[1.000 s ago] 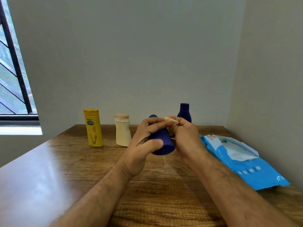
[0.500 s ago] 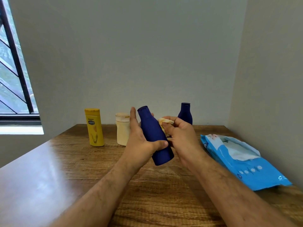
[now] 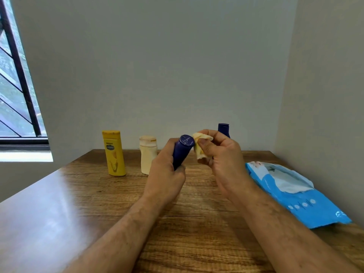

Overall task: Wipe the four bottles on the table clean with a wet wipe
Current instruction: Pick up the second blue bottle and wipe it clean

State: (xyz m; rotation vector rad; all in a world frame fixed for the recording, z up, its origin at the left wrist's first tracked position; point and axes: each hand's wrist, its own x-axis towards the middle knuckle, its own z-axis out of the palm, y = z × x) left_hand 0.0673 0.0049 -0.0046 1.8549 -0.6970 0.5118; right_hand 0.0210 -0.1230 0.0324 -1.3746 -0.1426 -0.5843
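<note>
Above the wooden surface [image 3: 197,223], the left hand [image 3: 165,174] clenches its grip round a tilted dark blue bottle [image 3: 182,149] while the right hand [image 3: 222,160] pinches a yellowed wet wipe [image 3: 201,143] beside its cap; label writing on the yellow bottle [image 3: 113,152] is unreadable.

rear edge of table [image 3: 59,213]: three bottles standing, left [image 3: 113,153], middle [image 3: 147,154], right [image 3: 223,129] | right edge: wipe pack [image 3: 299,196] lying | fourth bottle [image 3: 182,150] being held above centre

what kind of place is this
Probably a room at home: a wooden table pushed into a plain wall corner, a barred window on the left, toiletry bottles and a wet wipe pack.
</note>
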